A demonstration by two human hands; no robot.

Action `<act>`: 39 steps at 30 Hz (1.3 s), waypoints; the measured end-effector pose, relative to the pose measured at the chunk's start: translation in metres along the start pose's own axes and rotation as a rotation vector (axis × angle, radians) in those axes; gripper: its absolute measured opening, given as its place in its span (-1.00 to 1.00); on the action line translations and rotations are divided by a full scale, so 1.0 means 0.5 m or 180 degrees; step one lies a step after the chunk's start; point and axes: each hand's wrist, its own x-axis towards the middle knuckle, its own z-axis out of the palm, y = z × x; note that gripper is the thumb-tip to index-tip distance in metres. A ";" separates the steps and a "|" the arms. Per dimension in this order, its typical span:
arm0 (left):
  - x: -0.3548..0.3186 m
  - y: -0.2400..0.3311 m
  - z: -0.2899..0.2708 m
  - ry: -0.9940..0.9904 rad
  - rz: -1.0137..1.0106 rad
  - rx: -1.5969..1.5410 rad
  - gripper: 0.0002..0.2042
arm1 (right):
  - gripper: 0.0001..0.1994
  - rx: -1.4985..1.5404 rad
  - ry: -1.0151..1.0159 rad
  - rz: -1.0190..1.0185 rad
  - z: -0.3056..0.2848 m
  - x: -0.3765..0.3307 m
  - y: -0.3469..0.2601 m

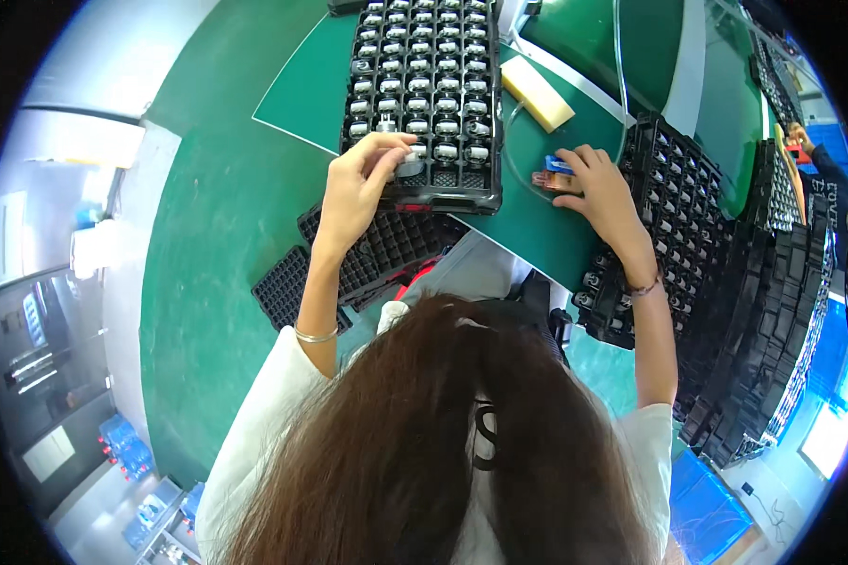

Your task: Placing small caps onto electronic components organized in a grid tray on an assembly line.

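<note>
Tray (462, 201) of black moulded plastic lay on the smooth green table (528, 231), its long axis running near to far and its cells set in straight rows. Small rounded cylinders (446, 127) of shiny silver metal filled most of the visible cells. The left hand (350, 193) was at the tray's near left corner, thumb and index finger pinched about a silver metal part (411, 168) above the nearest rows; the fingers hid part of it, so its pointing direction and long axis could not be determined. The right hand (610, 193) was to the right of the tray, fingers curled over a blue-and-orange object (558, 179) at table level, gripping it between thumb and fingers. This object was compact and blocky, with a glossy blue upper part and a translucent-looking orange lower part; its long axis ran roughly left to right, with the orange end pointing left. A pale yellow block (537, 94), rectangular and matt, lay beyond it, just right of the tray. Farther right, a second black tray (605, 334) held similar silver parts. Black gridded trays (400, 240) with square cells were at the near left, below table level.
</note>
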 end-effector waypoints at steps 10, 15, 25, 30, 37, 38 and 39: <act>-0.078 0.064 0.146 -0.0655 -0.0991 -0.3051 -0.66 | -0.49 0.3517 0.0173 0.0958 -0.038 -0.039 0.011; -0.098 0.155 0.184 -0.1331 -0.1094 -0.2982 -0.61 | -0.52 0.6020 0.1417 0.0900 -0.121 -0.088 -0.141; -0.126 0.203 0.227 -0.0890 -0.0642 -0.2356 -0.67 | -0.67 0.5652 0.3193 0.1222 -0.101 -0.141 -0.192; -0.134 0.195 0.240 -0.1096 -0.0727 -0.2352 -0.73 | -0.74 0.6658 0.3571 0.1586 -0.103 -0.136 -0.196; -0.136 0.199 0.258 -0.0938 -0.0643 -0.2562 -0.74 | -0.61 0.7694 0.2823 0.1716 -0.107 -0.138 -0.199; -0.135 0.196 0.260 -0.0950 -0.0644 -0.2571 -0.74 | -0.60 0.7701 0.2623 0.1168 -0.108 -0.140 -0.199; -0.134 0.192 0.260 -0.0888 -0.0634 -0.2551 -0.73 | -0.58 0.7676 0.2415 0.0629 -0.107 -0.142 -0.198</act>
